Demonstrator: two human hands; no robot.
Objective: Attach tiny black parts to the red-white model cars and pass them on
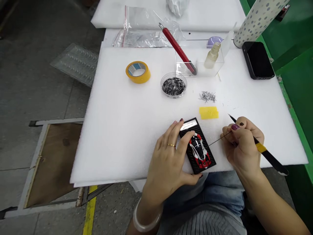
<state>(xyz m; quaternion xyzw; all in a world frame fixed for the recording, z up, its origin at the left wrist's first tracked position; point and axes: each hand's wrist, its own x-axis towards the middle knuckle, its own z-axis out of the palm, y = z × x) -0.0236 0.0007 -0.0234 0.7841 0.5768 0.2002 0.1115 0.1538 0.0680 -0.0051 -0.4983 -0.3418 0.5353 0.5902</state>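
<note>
A small red, white and black model car [200,150] sits on a black rectangular base [195,129] near the front edge of a white foam sheet [117,124]. My left hand [171,160] grips the base from the left, thumb at its near end and fingers curled along its side. My right hand [241,145] is closed on black tweezers [269,156] with a yellow band, and a thin dark pin [216,140] runs from these fingers toward the car. A yellow pad [208,112] and a loose pile of black pins [207,96] lie just beyond.
A round clear dish of black pins [173,86], a yellow tape roll [138,71], a clear box [221,58] with a red-handled tool [177,48] and a small bottle [212,55], a black phone [258,60] and plastic bags [144,29] lie farther back. Green surface at right.
</note>
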